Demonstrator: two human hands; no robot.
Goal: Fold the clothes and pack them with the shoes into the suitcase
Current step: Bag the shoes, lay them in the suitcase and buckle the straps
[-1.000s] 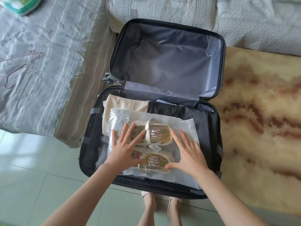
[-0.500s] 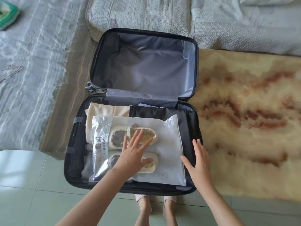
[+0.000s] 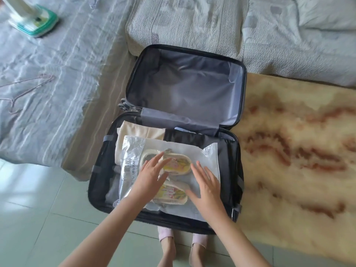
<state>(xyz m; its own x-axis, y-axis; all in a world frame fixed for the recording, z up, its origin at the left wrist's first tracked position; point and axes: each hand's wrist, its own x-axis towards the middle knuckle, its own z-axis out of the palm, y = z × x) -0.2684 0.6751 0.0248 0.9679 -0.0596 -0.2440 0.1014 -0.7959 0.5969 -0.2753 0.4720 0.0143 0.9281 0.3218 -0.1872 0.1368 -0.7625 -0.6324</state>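
Head | 1 suitcase [image 3: 100, 182] | 1 bag [image 3: 204, 158] | 2 shoes [image 3: 179, 164] | left hand [image 3: 152, 174], right hand [image 3: 208, 184]: fingers straight on bag, gripping nothing

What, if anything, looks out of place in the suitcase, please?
Only the plastic shoe bag: its far right corner curls up instead of lying flat in the suitcase. Everything else looks tidy.

Black suitcase [image 3: 98, 182] with grey lining [image 3: 183, 83]. Under the left hand [image 3: 150, 174], cream shoes [image 3: 179, 164] with yellow and pink pictures inside, in a white see-through bag [image 3: 204, 157] with dark letters. Past the fingertips, a cream folded cloth [image 3: 138, 130] and a black cloth [image 3: 192, 137]. Right of the right hand [image 3: 208, 184], a cream rug [image 3: 298, 151] with red-brown streaks. Left of the hands, pale green floor tiles [image 3: 28, 209] and a grey-blue sheet [image 3: 48, 64] with pale stripes.
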